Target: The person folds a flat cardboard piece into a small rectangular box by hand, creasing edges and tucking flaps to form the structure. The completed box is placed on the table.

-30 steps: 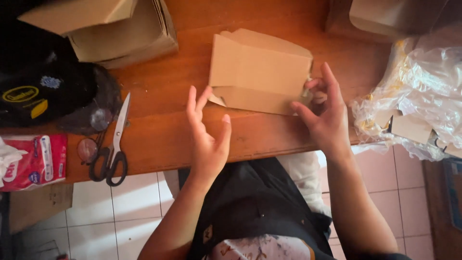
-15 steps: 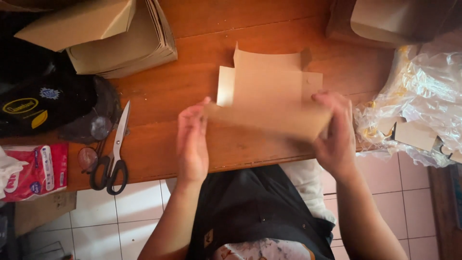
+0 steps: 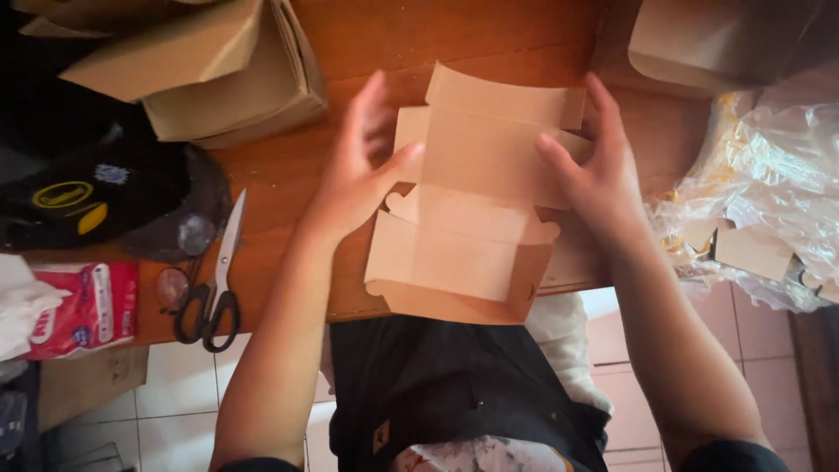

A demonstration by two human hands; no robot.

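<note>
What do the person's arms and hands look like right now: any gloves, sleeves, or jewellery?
Both the left hand and right hand are bare: no gloves, rings or watch visible. The forearms are uncovered; dark short sleeves show only at the frame's bottom edge.
</note>
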